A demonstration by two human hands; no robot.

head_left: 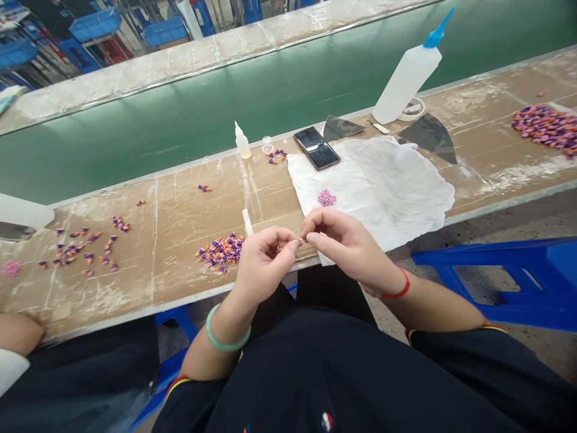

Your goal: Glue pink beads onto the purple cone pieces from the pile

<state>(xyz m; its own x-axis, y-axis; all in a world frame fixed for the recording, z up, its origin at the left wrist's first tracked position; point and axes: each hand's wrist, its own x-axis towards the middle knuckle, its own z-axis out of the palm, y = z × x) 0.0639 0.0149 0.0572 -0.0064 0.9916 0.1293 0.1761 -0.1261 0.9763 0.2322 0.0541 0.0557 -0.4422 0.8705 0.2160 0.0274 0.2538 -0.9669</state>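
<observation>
My left hand [265, 258] and my right hand [345, 243] meet at the near edge of the cardboard-covered bench [180, 204]. Both are closed in a pinch, fingertips touching around a tiny piece I cannot make out. Just left of my left hand lies a heap of small purple-and-orange pieces [220, 251]. A small pile of pink bits [326, 198] rests on the white sheet [383, 186] beyond my right hand. A green bangle circles my left wrist, a red cord my right.
A phone [317, 147], a small glue bottle [242, 143], a tiny clear pot [267, 144] and a large squeeze bottle with a blue nozzle [408, 75] stand at the bench's far edge by the green conveyor [225, 114]. More pieces lie scattered left [83, 246] and heaped right [547, 126]. Blue stool [509, 276] right; another person's arm [18, 334] left.
</observation>
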